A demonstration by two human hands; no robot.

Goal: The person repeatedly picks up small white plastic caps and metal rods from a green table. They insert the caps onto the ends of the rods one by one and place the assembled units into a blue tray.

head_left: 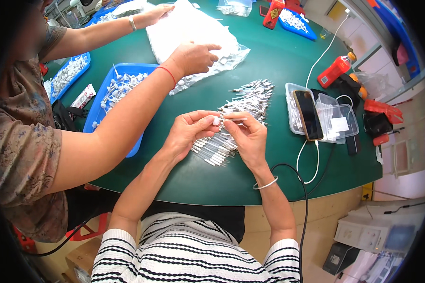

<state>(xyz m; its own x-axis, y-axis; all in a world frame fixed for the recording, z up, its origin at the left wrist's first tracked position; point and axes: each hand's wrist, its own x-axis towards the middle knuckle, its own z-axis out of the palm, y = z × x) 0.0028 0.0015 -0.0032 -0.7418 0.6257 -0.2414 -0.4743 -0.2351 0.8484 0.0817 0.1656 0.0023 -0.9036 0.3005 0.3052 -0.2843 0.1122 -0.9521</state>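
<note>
Above many loose white-grey metal rods (252, 100), the left hand (187, 133) pinches a round white plastic cap (216, 120), the right hand (251, 140) a slim grey rod (237, 119). These seem unjoined.

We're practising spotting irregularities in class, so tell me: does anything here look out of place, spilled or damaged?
Mildly odd: on the right, the dark phone rests across a clear plastic box, an unusual place for it. The thin rods are heaped loose on the green table, but nothing looks clearly spilled or damaged.
</note>
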